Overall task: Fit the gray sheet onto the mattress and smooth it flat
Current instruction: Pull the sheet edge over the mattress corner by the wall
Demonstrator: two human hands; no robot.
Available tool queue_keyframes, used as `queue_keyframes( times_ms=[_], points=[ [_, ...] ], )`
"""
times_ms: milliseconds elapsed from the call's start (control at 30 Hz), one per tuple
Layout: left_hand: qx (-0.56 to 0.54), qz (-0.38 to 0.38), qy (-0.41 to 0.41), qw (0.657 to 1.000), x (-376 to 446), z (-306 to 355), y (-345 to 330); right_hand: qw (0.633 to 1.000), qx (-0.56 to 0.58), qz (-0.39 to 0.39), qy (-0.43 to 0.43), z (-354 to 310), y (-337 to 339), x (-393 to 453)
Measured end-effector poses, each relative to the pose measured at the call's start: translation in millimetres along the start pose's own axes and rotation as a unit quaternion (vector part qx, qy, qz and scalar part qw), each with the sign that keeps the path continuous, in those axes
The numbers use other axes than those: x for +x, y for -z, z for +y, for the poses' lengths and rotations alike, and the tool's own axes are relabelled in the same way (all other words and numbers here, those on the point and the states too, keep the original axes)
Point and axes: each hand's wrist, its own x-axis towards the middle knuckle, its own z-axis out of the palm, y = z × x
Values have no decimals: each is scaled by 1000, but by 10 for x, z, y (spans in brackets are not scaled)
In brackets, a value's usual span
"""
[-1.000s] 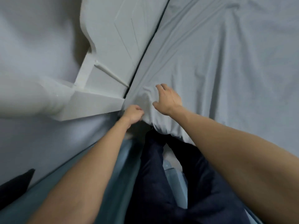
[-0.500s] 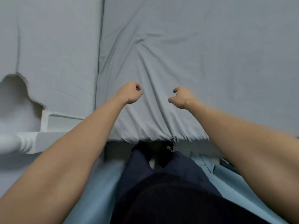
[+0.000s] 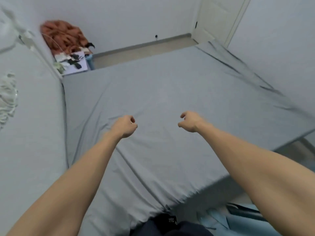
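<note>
The gray sheet [image 3: 162,92] covers the whole top of the mattress and wraps down over its near edge [image 3: 221,189]. Long creases run from the near left part toward the far side, and folds bunch along the right edge by the wall. My left hand [image 3: 125,126] hovers over the middle of the sheet, curled into a fist and holding nothing. To its right, at about the same height, my right hand [image 3: 189,121] has loosely curled fingers and is also empty. Neither hand grips the cloth.
A gray padded headboard [image 3: 34,125] runs along the left. A white wall [image 3: 281,48] borders the bed's right side. Beyond the far left corner stands a small white table [image 3: 76,67] with an orange cloth pile [image 3: 63,36]. A door [image 3: 216,17] is at the far right. Light blue fabric [image 3: 238,222] lies on the floor by my legs.
Both hands left the sheet's near corner by the headboard and rose over the bed, empty. My view lifted from that corner to the whole mattress and the room beyond.
</note>
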Motion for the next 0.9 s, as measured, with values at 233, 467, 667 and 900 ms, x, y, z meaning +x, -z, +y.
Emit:
queue_keyframes(
  times_ms=[233, 467, 667, 900],
  points=[
    [-10, -29, -120, 992, 568, 1032, 303, 997, -30, 47, -51, 285, 586, -66],
    [9, -90, -191, 977, 710, 1980, -123, 987, -23, 53, -148, 1190, 1094, -13],
    [-27, -85, -159, 983, 1023, 2495, -448, 986, -16, 53, -157, 1764, 1501, 575],
    [-9, -84, -83, 993, 1540, 3335, -1055, 999, 2, 15, -28, 2268, 1868, 1727]
  ],
)
